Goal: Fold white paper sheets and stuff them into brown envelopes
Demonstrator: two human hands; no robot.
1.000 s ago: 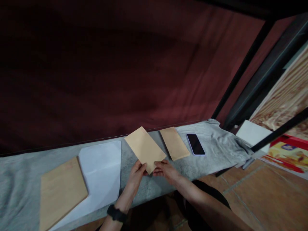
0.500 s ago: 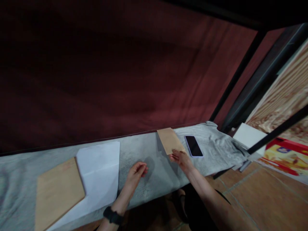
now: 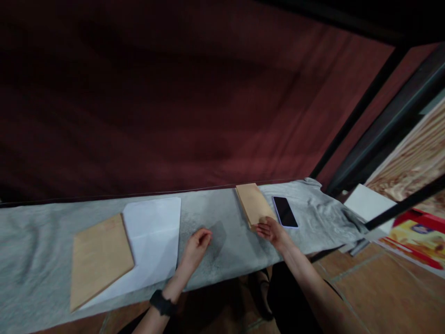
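Note:
My right hand lies at the near end of the small brown envelopes, which are stacked on the grey cloth. Its fingers are stretched out and touch the stack's near edge. Over the cloth, to the right of a white sheet of paper, my left hand hovers with loosely bent fingers and holds nothing. There is a black watch on that wrist.
A large brown envelope partly covers the white sheet at the left. A dark phone lies just right of the small envelopes. A dark red curtain hangs behind the bench. At the far right are black frame bars, a white board and tiled floor.
Both hands held one small brown envelope in front of me. My right hand carried it right and laid it on the other envelope by the phone, and my left hand let go.

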